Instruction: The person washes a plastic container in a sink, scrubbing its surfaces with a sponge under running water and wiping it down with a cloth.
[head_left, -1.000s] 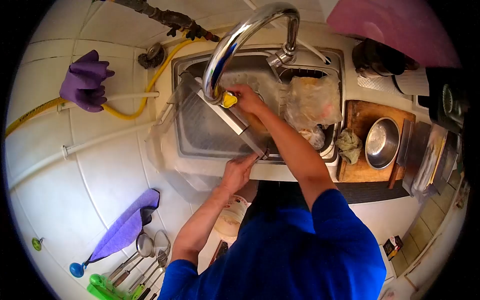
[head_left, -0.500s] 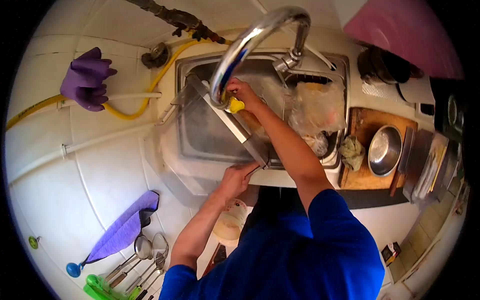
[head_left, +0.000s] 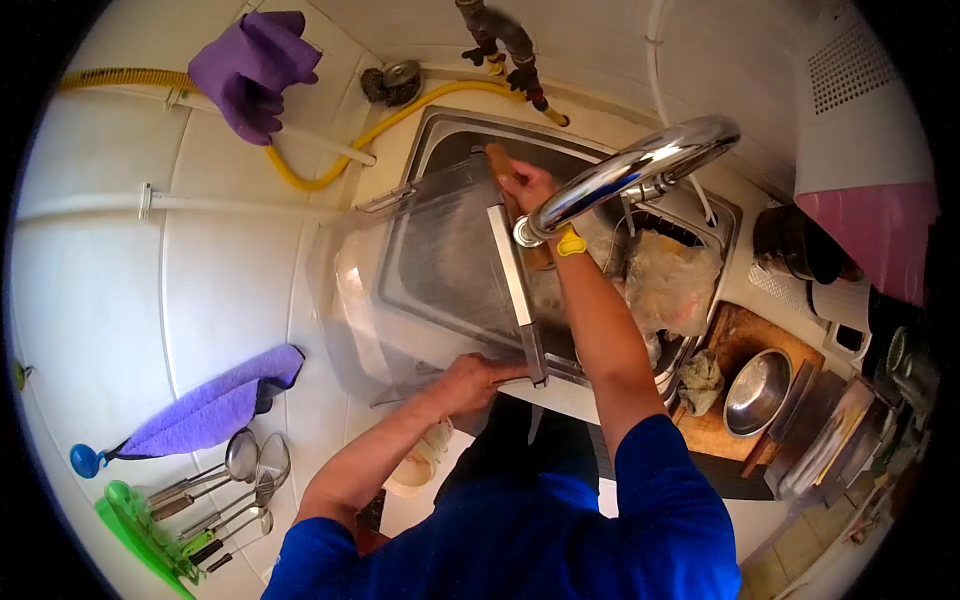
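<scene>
A large clear plastic bin or drawer (head_left: 430, 270) with a pale handle strip lies tilted over the left part of the steel sink (head_left: 435, 130). My left hand (head_left: 470, 383) grips its near corner, fingers wrapped at the edge. My right hand (head_left: 525, 188) is at the far end of the strip, fingers bent round a brownish item (head_left: 503, 165) that I cannot make out clearly. The curved chrome faucet (head_left: 640, 165) passes over my right wrist, beside a yellow tag (head_left: 571, 242).
Right of the basin lie a plastic bag (head_left: 672, 285), a cloth (head_left: 701, 382) and a steel bowl (head_left: 757, 392) on a wooden board (head_left: 735, 335). Purple gloves (head_left: 250, 75), a purple towel (head_left: 210, 405) and ladles (head_left: 242, 456) hang at the left. A yellow hose (head_left: 420, 105) runs behind the sink.
The view has turned and shifted. My right hand has moved along the strip toward the bin's far corner, and the bin now stands more crosswise. My left hand keeps its hold on the near corner.
</scene>
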